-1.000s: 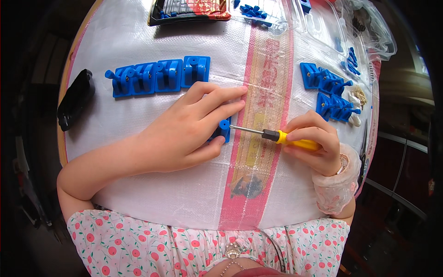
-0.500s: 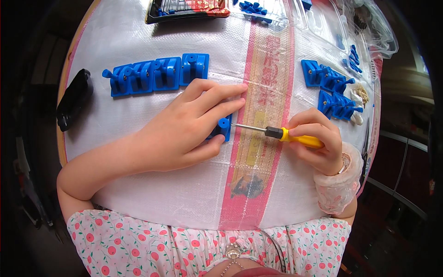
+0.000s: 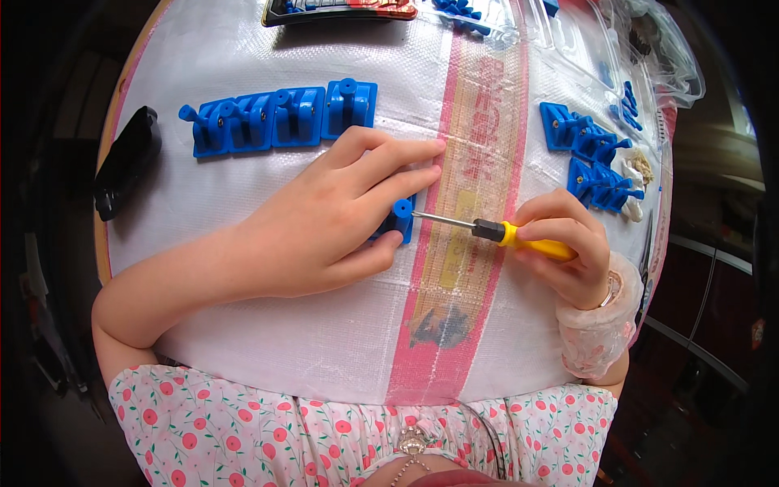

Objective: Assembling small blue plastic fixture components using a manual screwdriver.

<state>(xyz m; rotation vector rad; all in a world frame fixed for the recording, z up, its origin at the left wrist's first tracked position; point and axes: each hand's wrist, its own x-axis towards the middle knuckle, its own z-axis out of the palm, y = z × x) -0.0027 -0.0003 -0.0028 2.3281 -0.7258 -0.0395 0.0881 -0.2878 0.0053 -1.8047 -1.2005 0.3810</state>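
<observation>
Mostly, the blue piece (image 3: 402, 214) near the clock's centre is hidden under the left hand (image 3: 331, 209), whose fingers and thumb close over it; only a round post with a holed top and a strip of base at three o'clock show; whether the tip of the screwdriver (image 3: 488, 230) touches it I cannot tell; the black tray (image 3: 341, 15) at twelve is cut off by the upper edge; what shows of the piece is smooth, plain blue; the right hand (image 3: 566, 243), well apart from the left, is clamped on the yellow handle at three o'clock; a row of four blue assemblies (image 3: 298, 122) stands close beyond the left fingers at eleven, more blue assemblies (image 3: 560, 128) at two; the tabletop (image 3: 276, 337) lies bare from five to eight o'clock.
</observation>
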